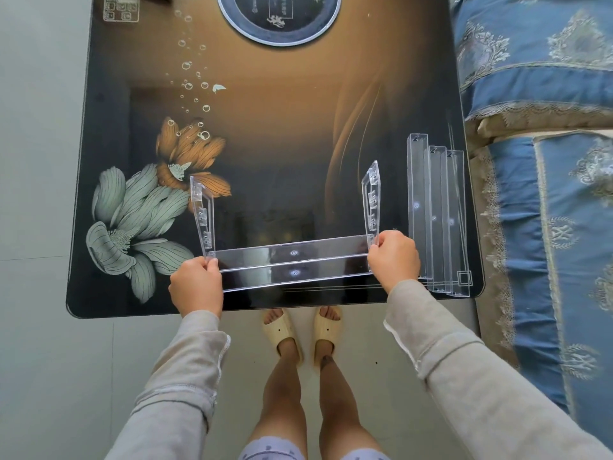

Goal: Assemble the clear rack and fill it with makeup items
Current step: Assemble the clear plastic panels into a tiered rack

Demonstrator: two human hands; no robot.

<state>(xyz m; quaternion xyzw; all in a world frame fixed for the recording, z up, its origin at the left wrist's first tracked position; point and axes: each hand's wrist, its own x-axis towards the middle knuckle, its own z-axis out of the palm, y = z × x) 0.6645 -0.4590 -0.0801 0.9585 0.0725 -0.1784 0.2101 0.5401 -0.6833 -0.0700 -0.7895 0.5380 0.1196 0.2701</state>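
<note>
A partly built clear rack (293, 262) is seen standing at the near edge of the table (282, 144), directly between the two hands. Its two upright side panels, the left one (202, 214) and the right one (372, 197), are joined low down by two clear shelf troughs (292, 252) laid one in front of the other.

The left hand (196, 285) is curled round the foot of the left panel, and the right hand (394, 257) is clamped on the foot of the right panel. The hands are thus held well apart, one at each end of the rack.

Three loose clear troughs (438, 220) are laid side by side along the table's right edge, just beside the right hand. A round dark plate (278, 28) is set at the table's far edge. A blue patterned sofa cover (547, 78) is seen beyond the table's right side.
</note>
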